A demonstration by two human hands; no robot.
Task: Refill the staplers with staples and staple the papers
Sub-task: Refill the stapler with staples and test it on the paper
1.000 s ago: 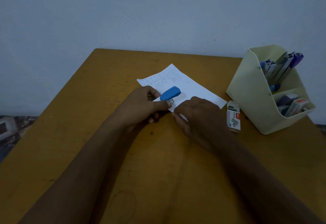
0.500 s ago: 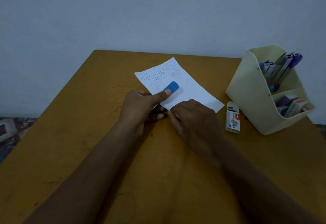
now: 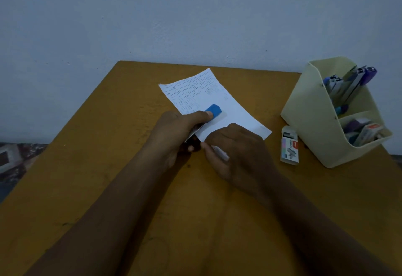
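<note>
Left grip (image 3: 176, 132): clamps blue stapler (image 3: 213, 110) over papers (image 3: 208, 101), thumb on top.
Right grip (image 3: 237, 151): pinches papers' near edge.
Staple box (image 3: 289, 145): desk's (image 3: 108, 145) right edge.

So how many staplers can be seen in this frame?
At least 3. A blue stapler is pressed on the paper by the left hand; a grey stapler and a purple stapler stand in the organizer. More may be hidden there.

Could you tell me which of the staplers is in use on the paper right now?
The blue stapler, held in the left hand over the paper. The other staplers stand upright in the cream organizer.
</note>
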